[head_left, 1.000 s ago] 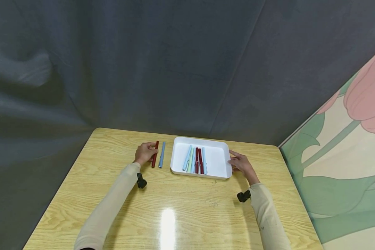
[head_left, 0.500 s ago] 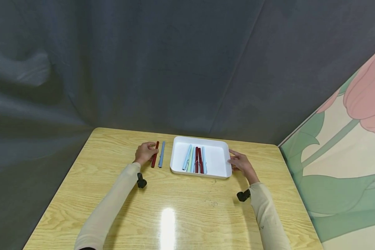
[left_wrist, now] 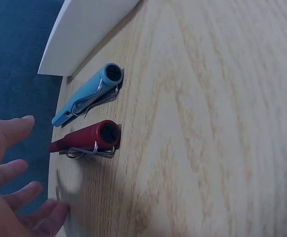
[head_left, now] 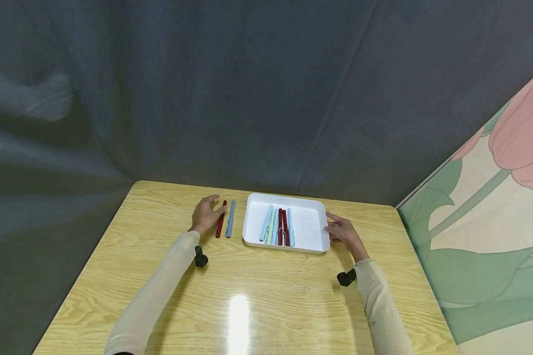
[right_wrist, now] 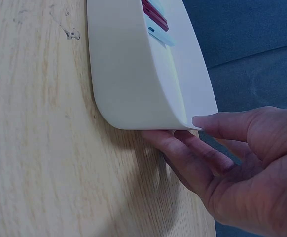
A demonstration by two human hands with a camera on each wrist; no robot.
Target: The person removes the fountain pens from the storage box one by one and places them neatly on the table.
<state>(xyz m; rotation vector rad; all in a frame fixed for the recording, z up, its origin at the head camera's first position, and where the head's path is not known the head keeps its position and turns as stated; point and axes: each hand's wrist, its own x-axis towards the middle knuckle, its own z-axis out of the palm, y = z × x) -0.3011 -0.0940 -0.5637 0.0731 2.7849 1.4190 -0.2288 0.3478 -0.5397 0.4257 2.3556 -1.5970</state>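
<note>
A dark red pen [head_left: 220, 227] with a wire clip lies on the table, left of a blue pen [head_left: 230, 219] laid nearly parallel to it. Over the red pen is my left hand [head_left: 204, 217], fingers spread; in the left wrist view the fingers and thumb are apart, with a gap to the red pen [left_wrist: 84, 136]. My right hand [right_wrist: 252, 168] pinches the right end of a white tray [right_wrist: 128, 84], thumb at the rim and fingers against the outer wall. Inside the tray lie several pens side by side: light blue, a pale green pen [head_left: 271, 227] and dark red pens [head_left: 280, 227].
The wooden table [head_left: 266, 286] reaches back to a dark grey curtain [head_left: 231, 98]. At the right stands a panel painted with flowers [head_left: 488, 256]. Each wrist wears a small black camera, such as the left camera [head_left: 201, 257].
My left fingers have come off the red pen and spread apart, and it stays on the table beside the blue one. My right hand and the tray have kept their places.
</note>
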